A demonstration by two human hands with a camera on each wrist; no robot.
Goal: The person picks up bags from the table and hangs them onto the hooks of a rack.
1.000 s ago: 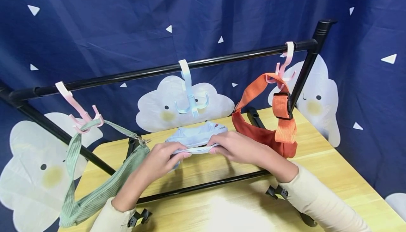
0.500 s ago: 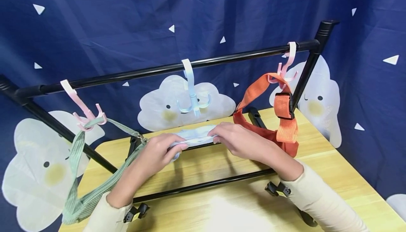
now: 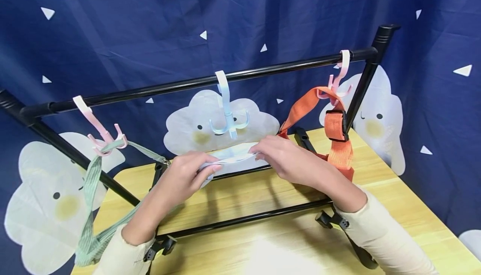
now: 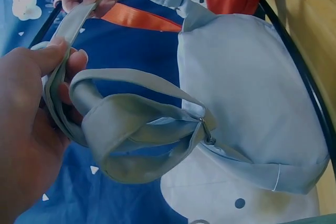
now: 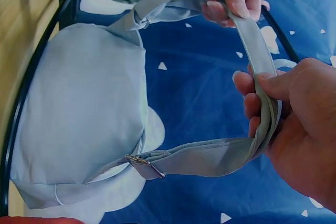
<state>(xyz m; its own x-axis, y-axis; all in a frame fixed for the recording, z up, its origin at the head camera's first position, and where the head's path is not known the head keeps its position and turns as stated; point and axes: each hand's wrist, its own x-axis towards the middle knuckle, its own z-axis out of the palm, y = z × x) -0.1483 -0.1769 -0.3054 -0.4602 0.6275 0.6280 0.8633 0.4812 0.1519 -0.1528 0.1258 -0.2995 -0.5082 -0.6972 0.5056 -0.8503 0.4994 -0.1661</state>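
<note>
Between both hands hangs a light blue shoulder bag [image 4: 247, 93], its body below the strap in the wrist views. My left hand [image 3: 184, 172] pinches the bag's strap [image 5: 257, 45] between thumb and fingers. A little to the right, my right hand [image 3: 289, 158] grips the same strap, folded in layers under its thumb. A loose loop of strap [image 4: 126, 135] droops beside the left hand, near a metal ring [image 4: 206, 129]. Just beyond the hands, a pale blue hook [image 3: 227, 116] hangs from the black rail [image 3: 173, 87] with nothing on its prongs.
A green corduroy bag [image 3: 92, 191] hangs from a pink hook [image 3: 99, 128] on the left. On the right, an orange bag's strap [image 3: 304, 103] loops over another pink hook [image 3: 340, 78]. The rack's low bar [image 3: 240, 220] crosses above the wooden table [image 3: 375, 174].
Both hands have risen a little toward the rail and spread slightly apart, drawing the blue bag's strap up between them. The hanging green and orange bags stay on their hooks.
</note>
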